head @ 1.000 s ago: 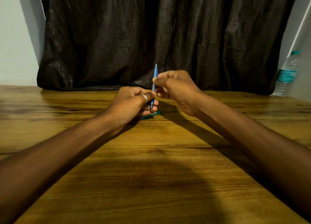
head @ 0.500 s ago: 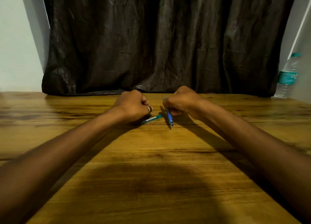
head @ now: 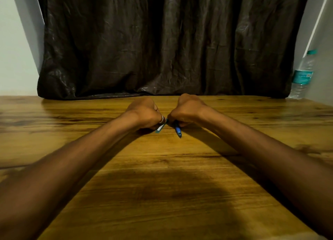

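Both my hands rest as fists on the wooden table (head: 162, 167), close together at the middle. My right hand (head: 187, 109) grips a blue pen (head: 178, 131) whose tip points toward me and touches the wood. My left hand (head: 146, 113), with a ring on one finger, has its fingers curled round a teal pen (head: 161, 128). Only a short end of that pen sticks out below the knuckles; the rest is hidden.
A dark wrinkled curtain (head: 162, 50) hangs along the table's far edge. A clear plastic water bottle (head: 302, 77) with a teal label stands at the far right corner. My forearms lie over the table on both sides.
My right hand brought the blue pen down from upright to the table, tip toward me. My left hand let go of it, dropped to the table and closed on the teal pen.
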{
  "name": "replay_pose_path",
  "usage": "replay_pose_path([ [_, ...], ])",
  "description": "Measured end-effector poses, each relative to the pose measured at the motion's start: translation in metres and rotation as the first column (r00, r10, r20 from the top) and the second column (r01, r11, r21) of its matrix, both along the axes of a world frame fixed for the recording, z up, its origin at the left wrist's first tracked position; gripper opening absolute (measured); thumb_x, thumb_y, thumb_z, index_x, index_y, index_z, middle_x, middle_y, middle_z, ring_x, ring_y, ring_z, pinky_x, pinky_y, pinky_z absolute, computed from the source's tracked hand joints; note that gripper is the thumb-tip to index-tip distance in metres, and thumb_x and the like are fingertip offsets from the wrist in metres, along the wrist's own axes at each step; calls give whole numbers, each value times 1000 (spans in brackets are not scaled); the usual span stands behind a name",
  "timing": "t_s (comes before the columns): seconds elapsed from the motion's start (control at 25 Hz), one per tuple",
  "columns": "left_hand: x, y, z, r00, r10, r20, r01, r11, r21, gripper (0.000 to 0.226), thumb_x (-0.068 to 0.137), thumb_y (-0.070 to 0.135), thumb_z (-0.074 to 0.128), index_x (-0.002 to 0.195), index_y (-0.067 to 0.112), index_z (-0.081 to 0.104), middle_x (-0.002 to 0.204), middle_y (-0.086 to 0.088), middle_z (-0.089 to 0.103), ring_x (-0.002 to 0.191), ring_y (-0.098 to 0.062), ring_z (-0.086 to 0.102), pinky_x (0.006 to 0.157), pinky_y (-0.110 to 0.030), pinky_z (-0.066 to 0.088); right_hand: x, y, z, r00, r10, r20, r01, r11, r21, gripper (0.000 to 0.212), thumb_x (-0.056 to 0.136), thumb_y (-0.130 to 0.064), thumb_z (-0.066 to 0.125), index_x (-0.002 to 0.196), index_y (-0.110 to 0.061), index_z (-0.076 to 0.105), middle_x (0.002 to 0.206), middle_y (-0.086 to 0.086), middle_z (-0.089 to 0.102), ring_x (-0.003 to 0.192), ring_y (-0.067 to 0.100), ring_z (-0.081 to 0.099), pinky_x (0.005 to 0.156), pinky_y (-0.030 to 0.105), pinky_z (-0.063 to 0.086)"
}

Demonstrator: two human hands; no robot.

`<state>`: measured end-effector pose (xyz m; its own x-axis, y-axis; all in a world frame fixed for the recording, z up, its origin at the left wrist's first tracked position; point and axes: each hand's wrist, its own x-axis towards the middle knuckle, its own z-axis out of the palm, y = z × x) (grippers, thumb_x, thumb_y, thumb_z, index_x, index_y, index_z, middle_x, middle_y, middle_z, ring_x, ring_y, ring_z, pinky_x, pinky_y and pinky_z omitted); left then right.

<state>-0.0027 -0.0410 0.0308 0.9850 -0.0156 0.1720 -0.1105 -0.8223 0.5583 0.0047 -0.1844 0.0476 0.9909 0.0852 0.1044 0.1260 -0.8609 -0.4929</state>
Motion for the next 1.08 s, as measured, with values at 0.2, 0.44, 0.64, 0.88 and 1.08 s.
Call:
replay_pose_path([
  [0.2,1,-1,-7,1000,4,-7,-5,995,-102,16,82,17,73,71,10,81,66,-7,78,72,-25,78,72,-42,65,0,-1,-2,999,23,42,-20,998,-62,26,72,-26,80,53,-18,64,41,-8,59,45,2,55,40,18,35],
  [0.44,1,-5,-11,1000,14,9,-13,987,-161,16,79,9,71,66,8,80,64,-9,77,73,-27,78,73,-48,64,3,-1,-3,997,29,77,-21,995,-100,18,68,-28,78,58,-15,72,52,-4,67,60,12,64,46,21,42],
  [0.64,1,-7,-11,999,28,-24,-33,976,-214,17,82,10,69,70,7,80,64,-8,77,69,-23,78,70,-39,65,7,-2,-5,997,33,74,-25,994,-104,19,70,-29,78,60,-15,73,53,-4,67,59,10,64,46,21,40],
  [0.88,0,-7,-12,999,36,-5,-37,977,-208,16,79,10,67,70,8,81,62,-6,77,64,-17,77,67,-32,63,10,-3,-7,997,18,78,-11,996,-88,24,70,-30,78,54,-15,68,36,-9,58,46,4,57,42,18,34],
  [1.08,-3,-7,-12,1000,27,16,-24,985,-172,15,75,11,67,68,9,80,62,-7,77,67,-19,76,69,-38,62,11,-3,-7,997,23,68,-19,998,-65,22,70,-29,79,56,-15,70,40,-8,62,46,4,60,43,17,38],
])
